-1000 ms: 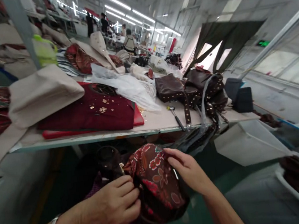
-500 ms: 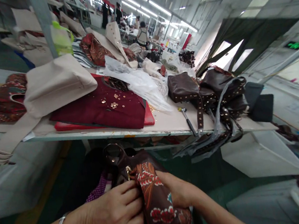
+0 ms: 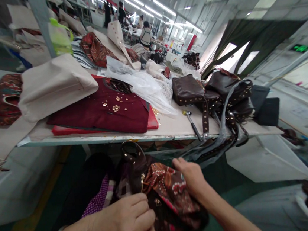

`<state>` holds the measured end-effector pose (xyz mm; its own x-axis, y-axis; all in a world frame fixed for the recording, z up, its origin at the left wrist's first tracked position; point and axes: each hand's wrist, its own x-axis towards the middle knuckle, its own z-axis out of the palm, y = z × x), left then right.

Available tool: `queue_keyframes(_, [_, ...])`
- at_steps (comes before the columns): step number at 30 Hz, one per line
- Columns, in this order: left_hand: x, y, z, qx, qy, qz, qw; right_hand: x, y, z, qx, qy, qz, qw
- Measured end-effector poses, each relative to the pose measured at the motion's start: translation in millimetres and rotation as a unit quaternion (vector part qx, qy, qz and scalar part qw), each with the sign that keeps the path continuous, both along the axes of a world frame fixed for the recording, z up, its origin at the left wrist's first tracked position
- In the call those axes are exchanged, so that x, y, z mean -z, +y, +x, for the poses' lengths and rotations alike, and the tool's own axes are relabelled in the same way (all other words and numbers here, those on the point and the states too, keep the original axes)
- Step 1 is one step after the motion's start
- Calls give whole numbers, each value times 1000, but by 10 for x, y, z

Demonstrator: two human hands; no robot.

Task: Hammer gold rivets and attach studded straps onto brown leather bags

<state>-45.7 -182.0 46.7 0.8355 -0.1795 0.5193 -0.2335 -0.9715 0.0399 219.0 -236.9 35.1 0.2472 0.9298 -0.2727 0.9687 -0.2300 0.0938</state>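
Note:
A dark brown handbag (image 3: 137,166) lies over my lap, its ring-shaped strap end standing up at the far side. Its printed floral lining (image 3: 164,181) bulges out of the mouth, beside a gold zipper end. My left hand (image 3: 128,223) is closed on the bag's near left edge, and the fingertips are hidden behind it. At the right, my right hand (image 3: 192,180) grips the rim of the bag, with its fingers over the far side and partly out of sight.
A worktable holds a folded maroon cloth (image 3: 95,117) with gold eyelets, a beige bag (image 3: 55,86), a hammer (image 3: 192,125) and studded brown bags (image 3: 190,88). A grey bin (image 3: 266,206) stands at the lower right. Several people are far back.
My right hand has moved up and right, away from the bunched lining to the rim. The bag's mouth is spread wider, showing more of the inside. My left hand has shifted slightly.

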Motion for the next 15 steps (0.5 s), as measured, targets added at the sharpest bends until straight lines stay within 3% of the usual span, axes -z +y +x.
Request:
queue_keyframes(2, [-85, 7, -2, 6, 39, 11, 999, -185, 58, 332, 69, -19, 65, 995])
queue_keyframes(4, [-125, 30, 15, -1, 51, 22, 998, -368, 63, 510, 103, 108, 116, 982])
queue_keyframes(6, [-118, 56, 41, -5, 44, 25, 999, -507, 31, 477, 81, 294, 94, 948])
queue_keyframes(8, [-82, 69, 62, -2, 39, 25, 999, -567, 1, 300, 11, 400, -2, 916])
queue_keyframes(10, [-45, 69, 66, 10, 40, 21, 999, -521, -6, 101, -64, 451, -114, 883])
queue_keyframes(12, [-20, 63, 47, 13, 25, 12, 1000, -361, -5, -36, -78, 527, -189, 825])
queue_keyframes(15, [35, 53, -19, 2, -7, -4, 1000, -18, -55, -167, 69, 688, -201, 694])
